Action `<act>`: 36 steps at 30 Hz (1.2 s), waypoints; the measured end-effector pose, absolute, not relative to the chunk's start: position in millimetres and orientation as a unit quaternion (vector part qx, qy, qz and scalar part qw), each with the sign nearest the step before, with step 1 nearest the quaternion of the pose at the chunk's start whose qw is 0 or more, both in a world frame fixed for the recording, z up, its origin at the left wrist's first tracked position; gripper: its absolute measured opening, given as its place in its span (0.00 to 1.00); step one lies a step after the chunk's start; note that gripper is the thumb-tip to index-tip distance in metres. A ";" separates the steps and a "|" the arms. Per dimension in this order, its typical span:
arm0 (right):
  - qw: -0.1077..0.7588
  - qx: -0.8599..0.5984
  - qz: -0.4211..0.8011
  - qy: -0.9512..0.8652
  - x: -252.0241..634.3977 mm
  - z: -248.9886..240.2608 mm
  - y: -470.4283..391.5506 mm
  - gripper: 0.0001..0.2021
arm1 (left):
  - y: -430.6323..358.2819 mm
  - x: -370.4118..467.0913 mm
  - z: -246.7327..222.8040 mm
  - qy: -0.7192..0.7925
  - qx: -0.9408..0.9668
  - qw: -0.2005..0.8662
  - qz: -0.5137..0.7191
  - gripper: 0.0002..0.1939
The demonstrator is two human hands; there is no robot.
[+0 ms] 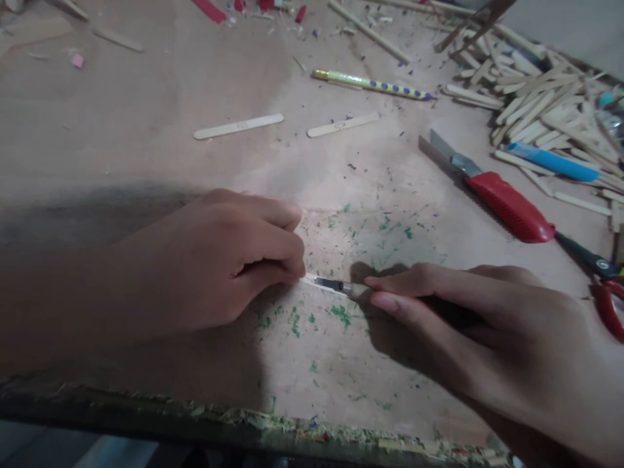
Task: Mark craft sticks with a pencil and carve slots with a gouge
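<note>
My left hand [229, 253] is closed, thumb and forefinger pinching a pale craft stick [309, 279] low over the table; most of the stick is hidden by the fingers and the blade. Between the thumb and fingertips of my right hand [468, 325] is a small carving knife [330, 283] with a short metal blade, a ferrule and a pale handle. Its blade points left and lies against the stick, close to my left fingertips. Two craft sticks with small drawn marks lie beyond my hands: a left one [238, 126] and a right one [343, 124].
Green shavings [341, 315] dot the wooden table [121, 149]. A yellow-green pencil [373, 84] lies farther back. On the right are a red-handled cutter [509, 207], red-handled scissors [609, 305], a blue strip [553, 162] and a heap of sticks [546, 107]. Debris lines the near edge.
</note>
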State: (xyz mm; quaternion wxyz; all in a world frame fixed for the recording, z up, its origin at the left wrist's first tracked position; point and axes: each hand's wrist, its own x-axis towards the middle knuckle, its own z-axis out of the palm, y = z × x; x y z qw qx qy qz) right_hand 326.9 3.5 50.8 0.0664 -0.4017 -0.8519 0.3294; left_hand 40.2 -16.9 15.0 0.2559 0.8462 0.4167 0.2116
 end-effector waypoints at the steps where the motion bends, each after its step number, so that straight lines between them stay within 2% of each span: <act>1: 0.076 -0.396 0.336 -0.851 326.7 50.0 3.8 0.12 | -16.8 40.0 15.6 0.415 0.848 0.255 0.210 0.16; 4: 0.100 -0.387 0.360 -0.843 325.5 48.4 4.4 0.13 | -16.2 39.2 18.1 0.420 0.849 0.256 0.192 0.16; 11: 0.096 -0.392 0.384 -0.831 327.5 48.7 5.1 0.11 | -16.9 39.7 17.6 0.426 0.843 0.264 0.194 0.18; 21: 0.120 -0.353 0.324 -0.869 336.3 45.5 9.8 0.04 | -14.0 39.8 18.4 0.417 0.842 0.271 0.208 0.18; 29: 0.112 -0.340 0.301 -0.884 337.1 46.4 6.5 0.09 | -16.3 39.1 17.5 0.416 0.842 0.268 0.215 0.17; 36: 0.130 -0.358 0.311 -0.871 332.5 41.1 7.8 0.07 | -16.1 39.0 18.7 0.420 0.847 0.249 0.211 0.19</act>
